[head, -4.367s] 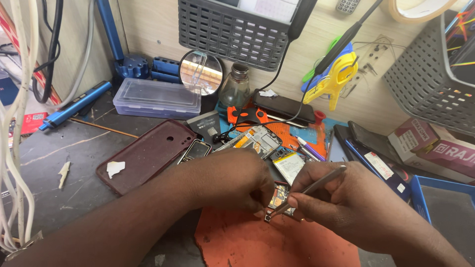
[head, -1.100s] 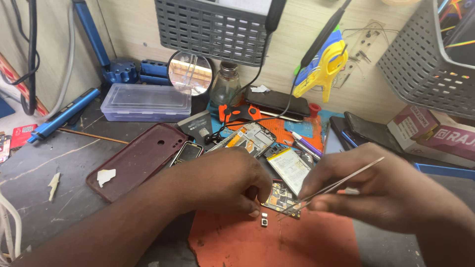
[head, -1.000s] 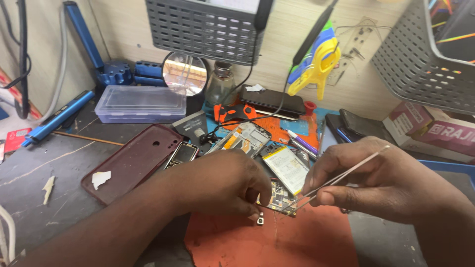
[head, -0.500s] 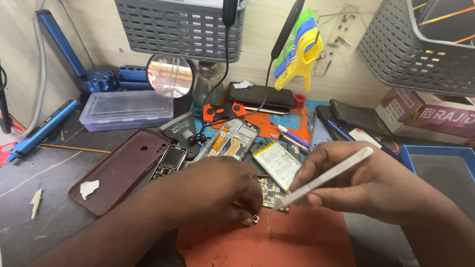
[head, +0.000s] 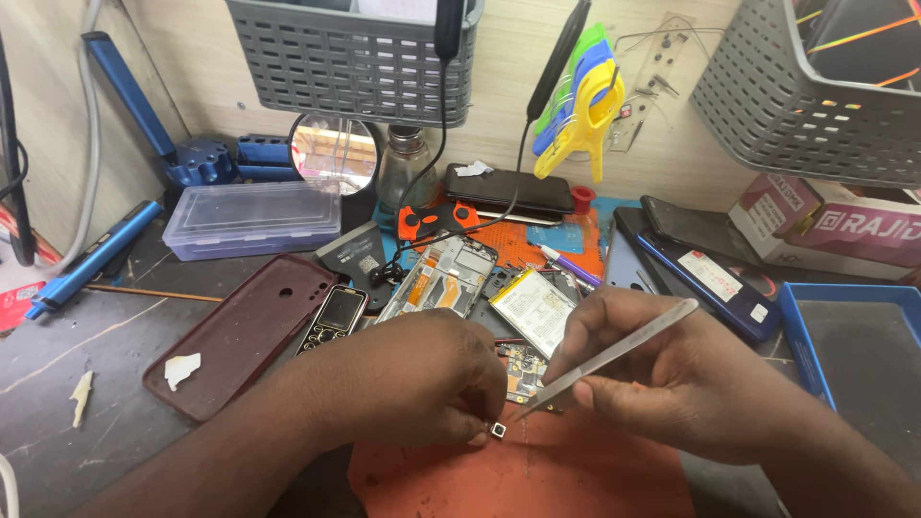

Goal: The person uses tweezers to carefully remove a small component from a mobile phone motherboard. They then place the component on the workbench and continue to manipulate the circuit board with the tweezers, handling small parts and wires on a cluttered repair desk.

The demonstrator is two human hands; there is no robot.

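**Small square component at the fingertips, lower centre of the frame**

The small square component [head: 498,432] is seen on the orange work mat [head: 537,475], just below the middle of the frame, lying directly between the two hands. It is touched, or very nearly touched, by the fingertips of the left hand [head: 413,379], which is curled over it from the left with the fingers bent down and closed together; whether the part is actually pinched cannot be told. Just above and to the right of it, a small circuit board [head: 523,364] is partly covered by the same hand.

The right hand [head: 672,379] is placed to the right of the component and is closed around metal tweezers [head: 614,353], held like a pen between thumb and fingers. The tweezers are slanted from upper right to lower left, and their tip is brought down close beside the component, at the edge of the board; contact with the part cannot be made out.

Further up the tabletop [head: 96,355], in the centre of the frame, an opened phone frame [head: 449,276] and a flat battery [head: 533,309] are laid side by side. To the left, a small keypad phone [head: 331,317] is set beside a dark red phone cover [head: 245,331], and a clear plastic box [head: 251,219] is seen behind them. A round mirror [head: 334,152] is stood against the wall in the upper centre, and a blue tray [head: 854,345] is found at the right edge.
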